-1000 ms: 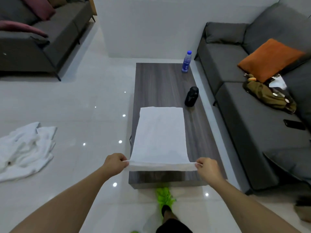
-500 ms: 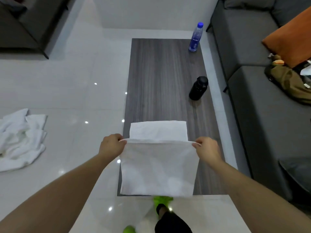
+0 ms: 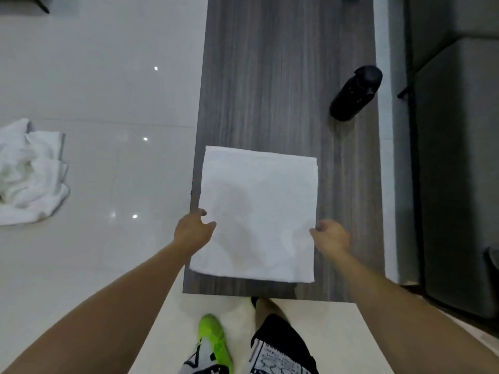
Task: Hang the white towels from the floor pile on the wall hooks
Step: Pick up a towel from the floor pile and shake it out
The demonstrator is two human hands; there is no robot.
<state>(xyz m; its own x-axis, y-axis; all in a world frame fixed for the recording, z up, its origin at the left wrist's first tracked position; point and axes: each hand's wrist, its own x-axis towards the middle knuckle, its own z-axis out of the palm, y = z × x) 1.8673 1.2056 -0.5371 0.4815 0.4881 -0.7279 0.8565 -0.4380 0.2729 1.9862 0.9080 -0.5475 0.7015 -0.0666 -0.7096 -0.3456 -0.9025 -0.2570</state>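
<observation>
A white towel (image 3: 259,211), folded in half, lies flat on the near end of the dark wooden coffee table (image 3: 283,76). My left hand (image 3: 191,233) is at the towel's left edge, with the thumb on top of the cloth. At the right edge, my right hand (image 3: 332,236) curls its fingertips against the fabric. The floor pile of white towels (image 3: 29,174) lies crumpled on the tiles at the far left, well apart from both hands. No wall hooks are in view.
A black bottle (image 3: 353,94) stands on the table's right side, beyond the towel. A grey sofa (image 3: 456,157) runs along the right, with a narrow strip of floor between it and the table. Glossy pale tiles (image 3: 108,90) spread out to the left. My feet stand at the table's near end.
My hands carried the towel's near edge forward over the far half, folding it in two on the table. They then drew back to the side edges. The view tilted downward.
</observation>
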